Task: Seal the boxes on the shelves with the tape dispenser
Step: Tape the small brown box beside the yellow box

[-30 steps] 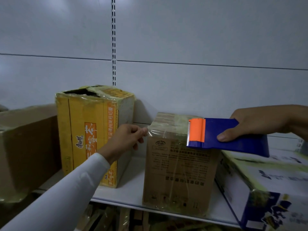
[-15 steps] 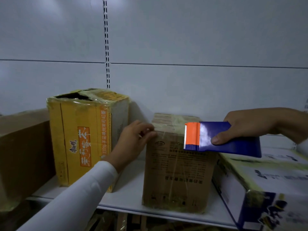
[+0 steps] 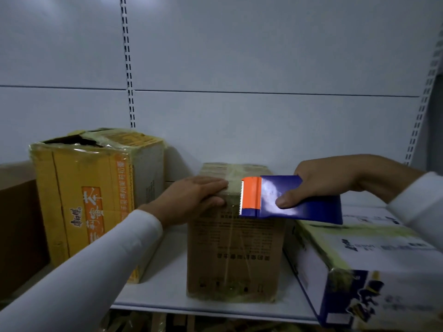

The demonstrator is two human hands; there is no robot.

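While left hand (image 3: 194,197) flattens, right hand (image 3: 321,185) grips dispenser (image 3: 291,200)

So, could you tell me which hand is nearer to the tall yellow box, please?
The left. The left hand lies flat on the brown box's top front edge, just right of the yellow box. The right hand grips the tape dispenser farther right.

Both arms wear plain white long sleeves, ending at the wrists, leaving the left hand (image 3: 191,200) and right hand (image 3: 321,180) bare.
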